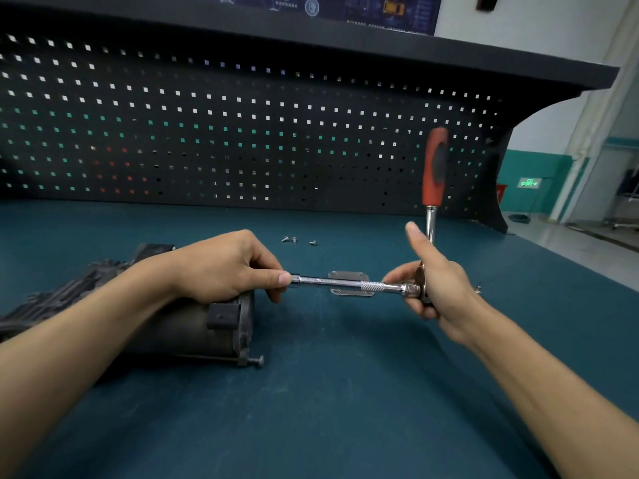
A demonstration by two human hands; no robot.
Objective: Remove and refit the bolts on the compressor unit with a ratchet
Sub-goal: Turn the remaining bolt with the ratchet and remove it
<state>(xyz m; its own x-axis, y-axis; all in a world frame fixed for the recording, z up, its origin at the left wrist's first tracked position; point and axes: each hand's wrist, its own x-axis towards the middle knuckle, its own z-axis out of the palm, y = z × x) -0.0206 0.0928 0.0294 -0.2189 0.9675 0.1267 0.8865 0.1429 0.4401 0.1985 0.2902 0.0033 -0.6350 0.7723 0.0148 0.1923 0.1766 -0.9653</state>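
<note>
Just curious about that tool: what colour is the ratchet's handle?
The ratchet handle is red with a black inset, clearest in the head view.

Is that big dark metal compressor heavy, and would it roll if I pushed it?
Probably heavy: the dark ribbed metal compressor unit looks like thick cast metal. Its round body lies sideways, but the wide end flange and protruding dark bolt would likely stop it rolling far.
</note>
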